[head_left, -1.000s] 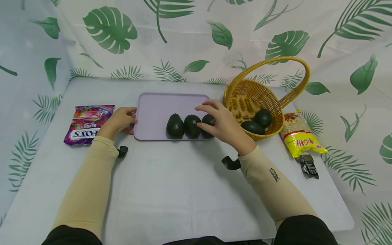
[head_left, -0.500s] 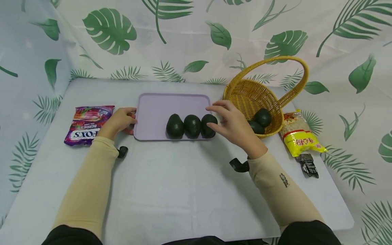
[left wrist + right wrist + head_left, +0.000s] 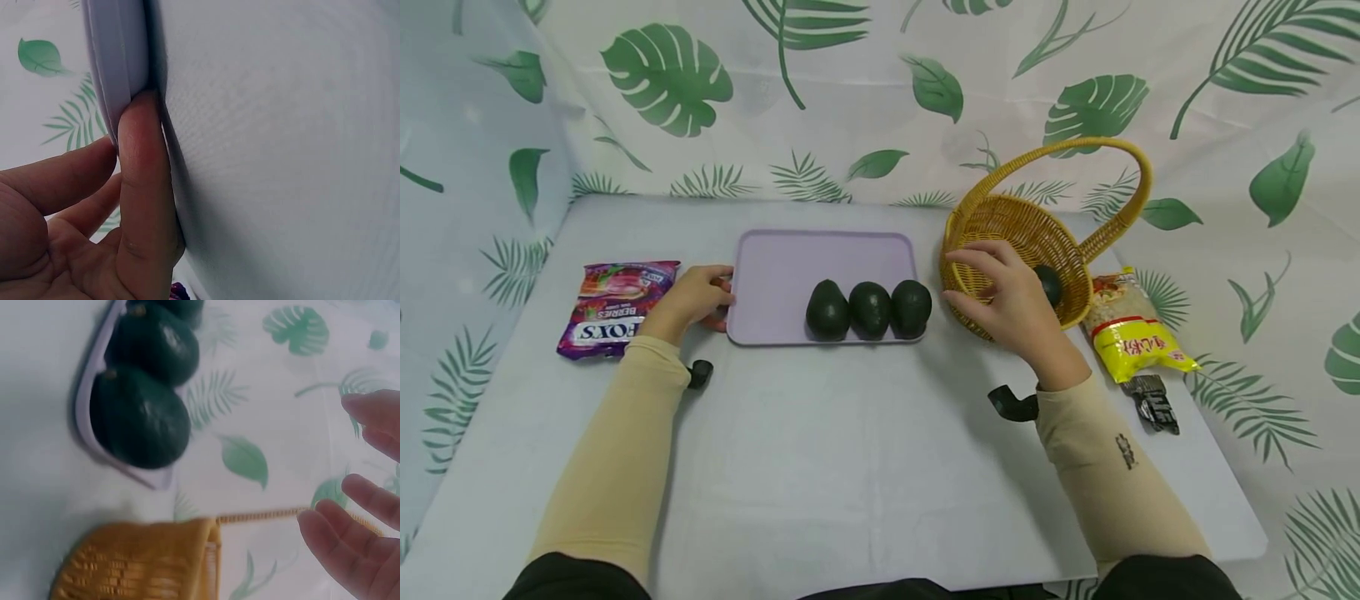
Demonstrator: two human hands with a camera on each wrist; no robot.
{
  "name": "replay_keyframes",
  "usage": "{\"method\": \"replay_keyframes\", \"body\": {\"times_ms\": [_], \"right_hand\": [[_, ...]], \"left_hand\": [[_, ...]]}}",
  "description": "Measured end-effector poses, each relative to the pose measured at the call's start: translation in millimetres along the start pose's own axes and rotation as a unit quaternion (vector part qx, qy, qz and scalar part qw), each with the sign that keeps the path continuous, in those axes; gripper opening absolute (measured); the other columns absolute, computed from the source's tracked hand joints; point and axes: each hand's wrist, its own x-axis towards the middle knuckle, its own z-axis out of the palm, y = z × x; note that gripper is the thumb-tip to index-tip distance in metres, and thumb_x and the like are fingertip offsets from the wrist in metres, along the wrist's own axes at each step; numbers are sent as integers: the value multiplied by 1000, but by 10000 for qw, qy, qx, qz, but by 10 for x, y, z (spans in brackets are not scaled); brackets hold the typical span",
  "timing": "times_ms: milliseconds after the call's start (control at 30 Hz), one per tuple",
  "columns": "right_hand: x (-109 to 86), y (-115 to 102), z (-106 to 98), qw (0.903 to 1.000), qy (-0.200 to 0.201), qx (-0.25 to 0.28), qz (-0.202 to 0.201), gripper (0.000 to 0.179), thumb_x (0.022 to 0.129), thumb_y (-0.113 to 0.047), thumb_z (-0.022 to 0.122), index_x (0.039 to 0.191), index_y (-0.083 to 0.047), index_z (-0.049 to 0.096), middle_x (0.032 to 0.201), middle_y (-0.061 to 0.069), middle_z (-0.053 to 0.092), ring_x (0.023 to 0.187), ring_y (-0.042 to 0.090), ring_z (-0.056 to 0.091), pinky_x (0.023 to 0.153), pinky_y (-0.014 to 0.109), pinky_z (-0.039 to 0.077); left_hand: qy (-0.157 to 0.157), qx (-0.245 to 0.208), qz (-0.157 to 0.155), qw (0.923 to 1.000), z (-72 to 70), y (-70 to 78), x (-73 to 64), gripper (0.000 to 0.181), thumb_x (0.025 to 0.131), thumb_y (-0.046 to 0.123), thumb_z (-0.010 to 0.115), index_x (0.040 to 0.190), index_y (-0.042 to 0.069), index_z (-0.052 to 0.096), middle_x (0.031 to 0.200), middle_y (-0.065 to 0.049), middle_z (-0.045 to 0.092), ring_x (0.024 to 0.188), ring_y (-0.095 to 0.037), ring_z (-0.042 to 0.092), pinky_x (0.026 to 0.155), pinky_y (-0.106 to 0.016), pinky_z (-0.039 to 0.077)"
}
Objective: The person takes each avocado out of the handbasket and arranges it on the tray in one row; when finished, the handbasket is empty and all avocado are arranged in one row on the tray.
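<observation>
Three dark green avocados stand side by side along the near right part of the lilac tray (image 3: 782, 262): one at the left (image 3: 828, 311), a middle avocado (image 3: 870, 311) and a right avocado (image 3: 911, 309) at the corner. My left hand (image 3: 698, 296) holds the tray's left edge, thumb (image 3: 81, 175) at the rim and a finger (image 3: 144, 137) tucked under it. Over the near side of the wicker basket (image 3: 996, 218) hovers my right hand (image 3: 1009, 304), fingers spread and holding nothing. Behind it, an avocado (image 3: 1048, 284) shows inside the basket, partly hidden.
A purple snack bag (image 3: 613, 304) lies left of the tray, beside my left wrist. Right of the basket are a yellow food packet (image 3: 1138, 329) and a small black packet (image 3: 1152, 405). The basket's tall handle (image 3: 1138, 196) arches above it.
My right hand has moved right, from over the tray's right avocado to over the basket, uncovering that avocado. My left hand stays at the tray's edge.
</observation>
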Motion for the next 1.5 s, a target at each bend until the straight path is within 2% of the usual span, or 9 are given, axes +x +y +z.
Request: {"method": "replay_keyframes", "body": {"times_ms": [167,333,400,533,667,800,967,1233,1500], "right_hand": [[-35,141,-94,9992,87,-198,350,45,87,-19,77,130,-15,64,131,10,53,102,22,57,73,40,59],[-72,323,-164,9962,164,-368,766,45,88,-21,76,132,-17,63,131,10,53,106,24,55,75,33,56],[-93,405,-189,9947,178,-410,926,46,89,-21,76,133,-18,63,131,11,53,107,25,55,76,35,56],[-133,583,-239,9910,121,-589,1197,47,90,-22,74,136,-17,60,135,14,50,107,33,57,78,48,57],[-147,767,-286,9822,-170,-961,1602,50,93,-25,70,141,-18,55,142,17,45,115,41,53,90,60,49],[-142,950,-311,9696,-545,-1193,2065,54,95,-27,67,145,-18,51,148,19,40,130,45,41,102,68,37],[-119,1140,-305,9554,-963,-1366,2435,60,95,-30,67,149,-18,45,149,22,38,132,47,37,105,69,34],[-109,1340,-274,9373,-1525,-1588,2701,65,94,-32,69,149,-11,43,146,29,36,128,53,36,103,72,33],[-64,1402,-295,9339,-1886,-1540,2618,62,94,-35,68,145,-6,47,142,31,37,125,53,39,100,71,36]], "left_hand": [[-20,-110,18,9999,-2,-5,-1,65,100,1,51,157,4,21,123,-18,40,92,-23,51,65,-32,61],[-9,-130,8,9999,3,1,-9,65,100,1,51,157,5,21,125,-18,40,94,-24,50,65,-32,61],[-8,-117,24,9999,3,4,-11,65,100,1,51,157,5,21,125,-19,40,95,-25,50,65,-32,61],[5,-100,43,9999,0,4,-9,64,100,1,50,157,5,22,125,-18,40,94,-25,50,65,-32,61],[23,-98,66,9999,-7,-3,-2,64,100,1,50,157,5,22,124,-18,40,95,-24,50,65,-32,61],[15,-115,62,9999,-5,-3,4,64,100,1,50,157,5,22,127,-19,40,97,-26,50,66,-33,61],[17,-150,84,9999,2,-21,17,64,100,0,50,157,5,22,128,-20,39,99,-26,49,67,-33,61],[1,-142,77,9999,10,-13,7,64,100,1,50,157,5,22,128,-19,39,101,-27,48,68,-34,61],[17,-115,88,9999,9,-6,-4,64,100,1,50,157,5,21,129,-20,39,103,-27,48,67,-33,61]]}}
